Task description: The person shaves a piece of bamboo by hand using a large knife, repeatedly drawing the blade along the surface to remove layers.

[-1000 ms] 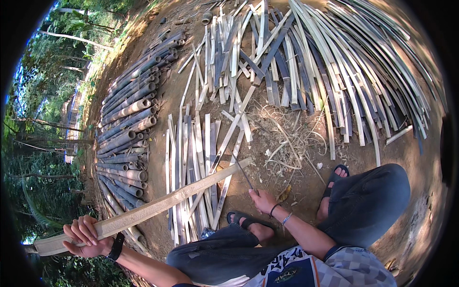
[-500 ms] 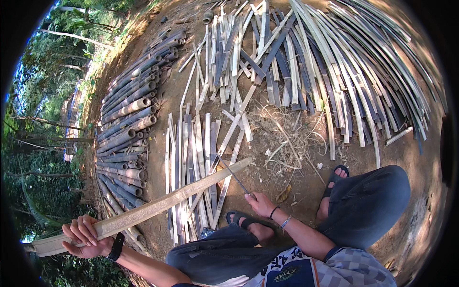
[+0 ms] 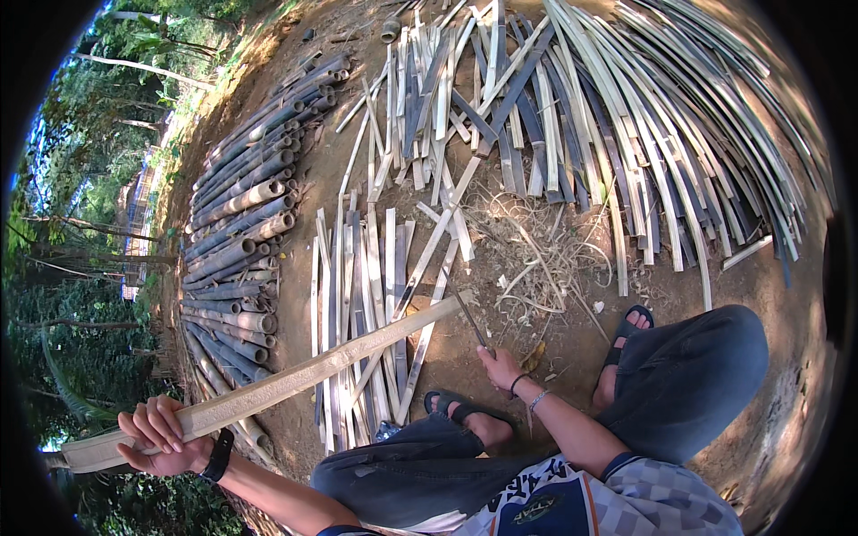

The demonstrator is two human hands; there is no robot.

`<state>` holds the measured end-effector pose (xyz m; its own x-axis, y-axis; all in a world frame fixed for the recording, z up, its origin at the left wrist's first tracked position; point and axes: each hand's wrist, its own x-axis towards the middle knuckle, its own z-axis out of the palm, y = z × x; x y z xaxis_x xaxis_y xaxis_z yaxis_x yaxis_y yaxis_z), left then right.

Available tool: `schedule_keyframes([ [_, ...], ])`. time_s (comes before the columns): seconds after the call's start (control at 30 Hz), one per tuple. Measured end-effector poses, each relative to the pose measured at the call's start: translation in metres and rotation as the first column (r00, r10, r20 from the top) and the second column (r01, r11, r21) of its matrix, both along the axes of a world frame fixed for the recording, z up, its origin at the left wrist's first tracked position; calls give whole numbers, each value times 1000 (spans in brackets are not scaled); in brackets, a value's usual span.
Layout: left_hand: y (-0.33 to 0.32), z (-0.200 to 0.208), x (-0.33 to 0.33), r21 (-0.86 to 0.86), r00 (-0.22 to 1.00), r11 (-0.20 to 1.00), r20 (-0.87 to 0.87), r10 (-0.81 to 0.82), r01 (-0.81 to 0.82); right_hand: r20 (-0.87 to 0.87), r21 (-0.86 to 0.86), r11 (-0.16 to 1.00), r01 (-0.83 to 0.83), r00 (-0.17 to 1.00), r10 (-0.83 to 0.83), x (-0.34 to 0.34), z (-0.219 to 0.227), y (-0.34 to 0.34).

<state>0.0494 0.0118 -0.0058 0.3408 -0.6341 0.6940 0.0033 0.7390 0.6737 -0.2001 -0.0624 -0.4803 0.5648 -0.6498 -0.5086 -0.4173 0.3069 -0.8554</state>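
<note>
I monitor the left hand (image 3: 161,436) gripping the pale strip (image 3: 308,364), which slants over the strip pile (image 3: 374,272); the right hand (image 3: 502,370) grips a thin knife (image 3: 471,319) beside the strip's right end.

The left hand (image 3: 159,427) grips a strip (image 3: 313,362) near one end. The right hand (image 3: 498,368) holds a knife (image 3: 472,322) at the other end; whether they touch is unclear. Slats (image 3: 661,161) lie beyond, shavings (image 3: 536,268) on the ground (image 3: 572,344), and poles (image 3: 234,255) at left. Sandals (image 3: 613,357) cover both feet.
</note>
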Motion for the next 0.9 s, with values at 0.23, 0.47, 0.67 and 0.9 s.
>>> schedule_keyframes([
  [0.23,11,4,1,-3,1000,1000,20,22,-22,241,-77,996,-45,968,63,12,54,16],
  [0.47,11,1,6,6,998,998,7,68,-68,21,304,953,12,1000,-19,4,-2,8],
  [0.67,9,2,5,10,999,1000,24,27,-27,230,85,996,27,972,-46,16,9,21],
  [0.9,9,3,-1,1,999,999,22,46,-46,17,360,930,70,997,-81,4,-12,11],
])
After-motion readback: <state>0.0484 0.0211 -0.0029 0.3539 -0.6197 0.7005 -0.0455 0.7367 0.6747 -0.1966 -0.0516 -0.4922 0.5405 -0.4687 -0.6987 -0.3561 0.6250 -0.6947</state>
